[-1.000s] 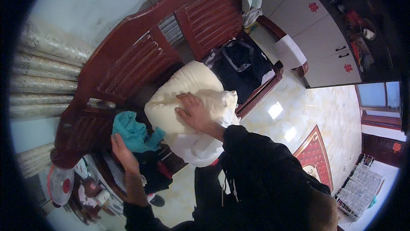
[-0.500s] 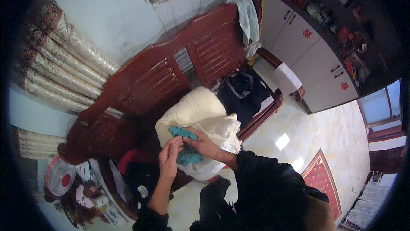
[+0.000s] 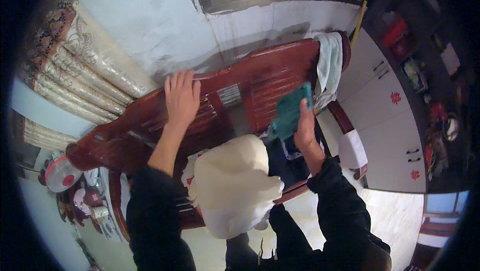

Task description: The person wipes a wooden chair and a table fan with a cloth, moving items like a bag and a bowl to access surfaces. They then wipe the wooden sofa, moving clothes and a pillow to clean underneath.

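Observation:
My left hand rests with its fingers laid over the top rail of a dark red wooden bench. Its palm is against the backrest and it holds nothing. Out to the right, my right hand grips a teal cloth, which hangs partly spread in front of the bench's slatted back and looks blurred. Between my arms, a large cream-coloured bundle of bedding sits on the bench seat, its near side draping toward my legs.
Dark clothes lie on the seat's right part. A pale towel hangs over the backrest's right end, and a white cloth covers the armrest. At the left stands a fan; patterned curtains hang near the wall. White cabinets line the right.
My hands, together on the bunched teal cloth before, have parted. The left has let go and reached up to the top rail; the right has carried the cloth right and opened it out.

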Action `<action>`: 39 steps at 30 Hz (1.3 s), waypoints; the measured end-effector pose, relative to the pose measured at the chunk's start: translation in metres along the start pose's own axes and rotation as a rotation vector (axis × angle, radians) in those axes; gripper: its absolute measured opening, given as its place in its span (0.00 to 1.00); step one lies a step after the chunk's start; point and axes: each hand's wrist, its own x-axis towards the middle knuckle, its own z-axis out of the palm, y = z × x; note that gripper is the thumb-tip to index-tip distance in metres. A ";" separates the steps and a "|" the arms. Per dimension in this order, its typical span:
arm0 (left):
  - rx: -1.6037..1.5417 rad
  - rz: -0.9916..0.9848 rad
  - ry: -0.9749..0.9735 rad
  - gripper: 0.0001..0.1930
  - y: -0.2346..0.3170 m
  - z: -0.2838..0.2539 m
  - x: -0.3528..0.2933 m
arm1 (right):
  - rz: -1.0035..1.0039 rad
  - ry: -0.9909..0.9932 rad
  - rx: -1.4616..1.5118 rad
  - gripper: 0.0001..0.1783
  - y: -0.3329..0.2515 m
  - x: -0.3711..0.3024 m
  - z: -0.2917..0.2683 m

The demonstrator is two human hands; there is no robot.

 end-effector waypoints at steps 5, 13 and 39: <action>0.073 -0.316 -0.396 0.25 -0.045 0.084 0.026 | -0.423 0.059 -0.357 0.41 -0.076 0.106 0.017; 0.113 -0.287 -0.312 0.26 -0.032 0.080 0.042 | -0.957 0.124 -1.304 0.22 0.034 0.137 0.126; -0.050 -0.199 -0.283 0.21 -0.040 0.077 0.041 | -0.287 0.190 -0.999 0.23 0.173 0.085 0.138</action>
